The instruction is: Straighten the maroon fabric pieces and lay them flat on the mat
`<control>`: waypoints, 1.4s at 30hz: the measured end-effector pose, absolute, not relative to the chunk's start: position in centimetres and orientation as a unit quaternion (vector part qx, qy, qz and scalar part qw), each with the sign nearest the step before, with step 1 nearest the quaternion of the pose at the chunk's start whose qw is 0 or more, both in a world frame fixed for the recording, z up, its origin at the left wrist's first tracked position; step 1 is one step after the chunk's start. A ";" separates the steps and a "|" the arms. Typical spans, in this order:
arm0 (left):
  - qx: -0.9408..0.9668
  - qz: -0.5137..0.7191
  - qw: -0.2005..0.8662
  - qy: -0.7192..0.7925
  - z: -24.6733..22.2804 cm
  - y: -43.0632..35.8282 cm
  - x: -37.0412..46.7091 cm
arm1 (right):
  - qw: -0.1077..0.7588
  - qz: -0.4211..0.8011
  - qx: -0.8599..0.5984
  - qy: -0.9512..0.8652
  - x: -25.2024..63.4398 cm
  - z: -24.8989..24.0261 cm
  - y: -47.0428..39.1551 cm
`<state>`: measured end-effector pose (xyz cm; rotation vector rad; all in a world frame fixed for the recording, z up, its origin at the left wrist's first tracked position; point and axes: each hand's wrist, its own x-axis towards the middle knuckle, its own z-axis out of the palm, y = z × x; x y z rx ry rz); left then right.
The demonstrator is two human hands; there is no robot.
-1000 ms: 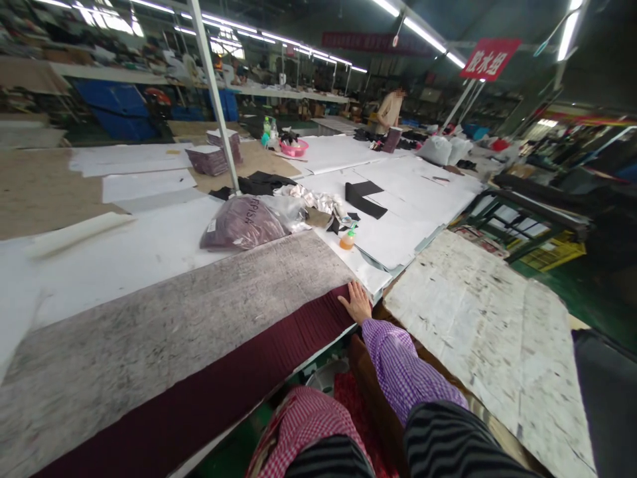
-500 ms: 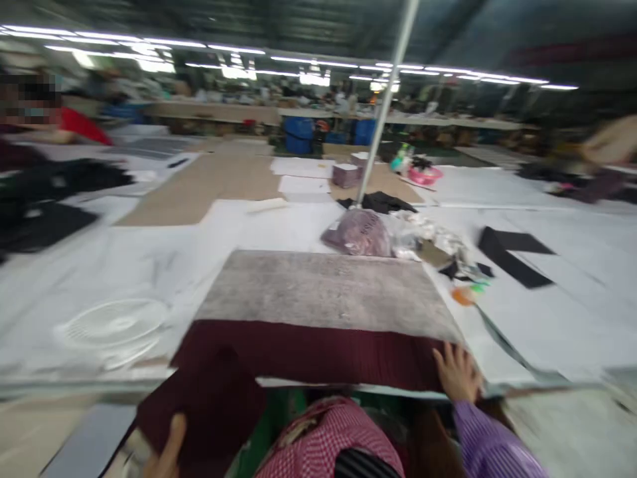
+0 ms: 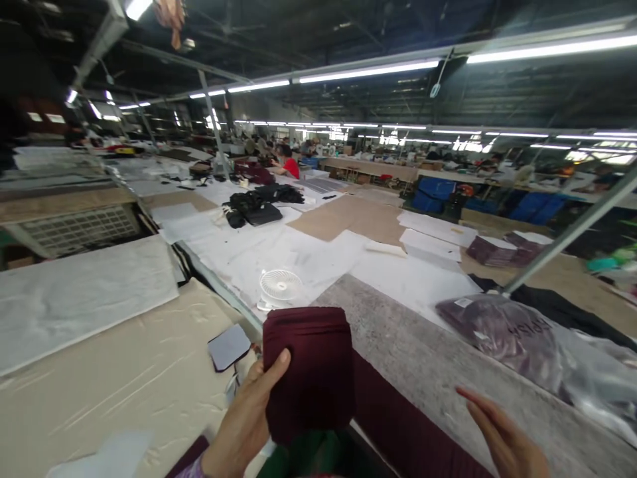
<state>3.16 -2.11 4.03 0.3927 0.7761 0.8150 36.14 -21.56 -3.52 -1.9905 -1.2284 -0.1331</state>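
Note:
My left hand (image 3: 246, 408) grips a thick stack of maroon fabric pieces (image 3: 313, 382) by its left side, thumb on the near face and fingers behind. The stack is held upright over the table's near edge. Lower right, my right hand (image 3: 505, 435) has its fingers stretched out and holds nothing; it hovers over or beside the grey board (image 3: 398, 338), and I cannot tell whether it touches. Along the board's near side lies a row of overlapping maroon fabric (image 3: 403, 418), partly hidden by the held stack.
A white fan (image 3: 281, 285) stands beyond the stack. At right are a filled plastic bag (image 3: 502, 325) and a slanted metal pole (image 3: 572, 232). Dark cloth (image 3: 259, 206) lies farther back, near a person in red (image 3: 289, 167). A cream-covered surface (image 3: 124, 358) is at left.
The view has swung left. My left hand has raised the maroon stack from low at the left to the middle. My right hand has come off the maroon row's right end.

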 end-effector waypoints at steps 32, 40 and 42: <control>0.140 0.449 0.825 0.313 4.7 -3.4 -0.9 | 0.494 0.535 -0.493 -0.476 16.0 6.3 -5.2; 0.125 0.454 0.818 0.331 4.4 -3.5 -0.9 | 0.483 0.505 -0.499 -0.512 16.2 6.0 -5.1; 0.131 0.457 0.816 0.329 4.3 -3.6 -0.8 | 0.482 0.500 -0.503 -0.515 16.3 5.8 -5.1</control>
